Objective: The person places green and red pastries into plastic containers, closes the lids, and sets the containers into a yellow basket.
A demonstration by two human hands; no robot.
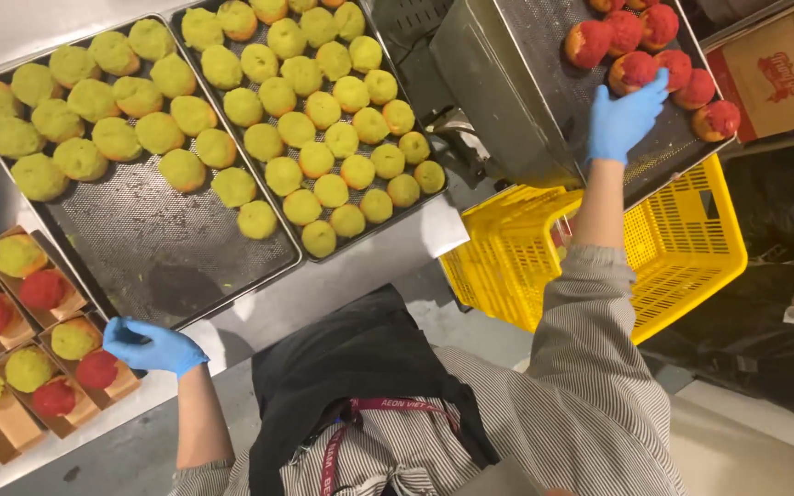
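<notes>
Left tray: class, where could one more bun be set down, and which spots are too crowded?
The left tray is bare along its near half, between the green buns and the left hand. The middle tray and the boxes are packed.

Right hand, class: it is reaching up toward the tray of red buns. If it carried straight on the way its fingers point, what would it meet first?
The right hand would meet the red bun at its fingertips, which it already seems to touch; depth is unclear.
</notes>
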